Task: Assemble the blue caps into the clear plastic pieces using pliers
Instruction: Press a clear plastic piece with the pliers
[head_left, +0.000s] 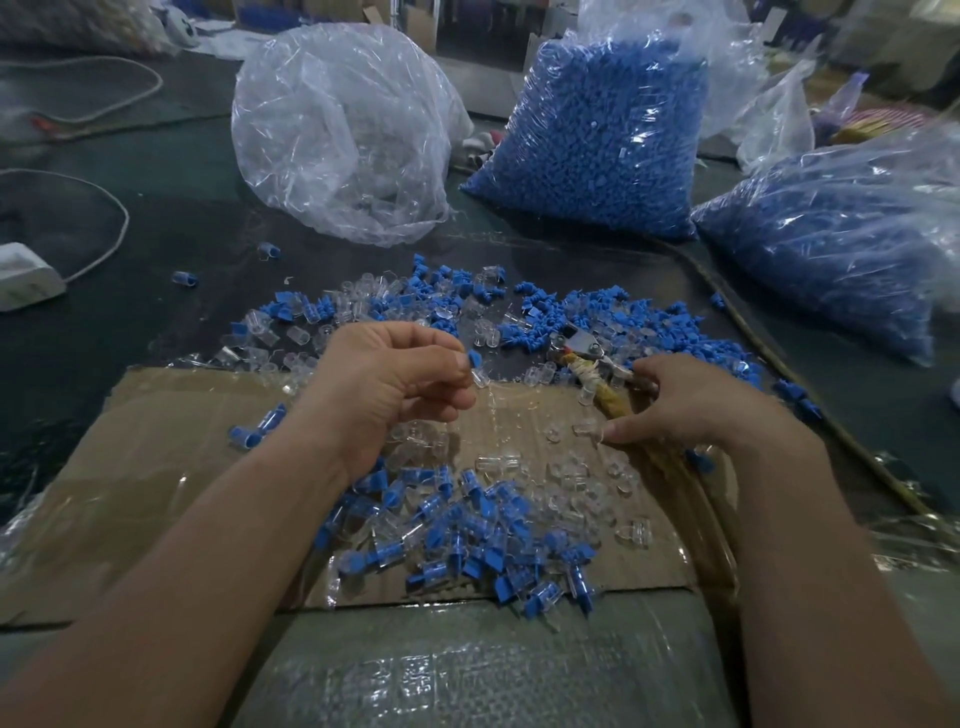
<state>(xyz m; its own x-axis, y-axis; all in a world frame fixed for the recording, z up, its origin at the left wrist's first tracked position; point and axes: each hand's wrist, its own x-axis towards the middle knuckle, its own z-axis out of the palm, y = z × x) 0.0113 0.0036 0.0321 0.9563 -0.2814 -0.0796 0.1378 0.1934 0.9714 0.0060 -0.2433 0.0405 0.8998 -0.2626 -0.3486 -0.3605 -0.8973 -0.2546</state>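
My left hand (384, 382) pinches a clear plastic piece with a blue cap (475, 364) set in its top, held above the cardboard. My right hand (685, 402) grips the cloth-wrapped handles of the pliers (597, 369), whose metal jaws point up and left toward the loose pile. Its thumb also touches a clear piece (587, 429) on the cardboard. A heap of assembled blue-and-clear pieces (467, 535) lies between my forearms. Loose blue caps and clear pieces (545, 317) are scattered beyond my hands.
A flattened cardboard sheet (171, 467) covers the dark work surface. Behind stand a nearly empty clear bag (343, 140) and two bags full of blue caps (602, 140), (841, 244). A white box with a cord (26, 280) sits at the left.
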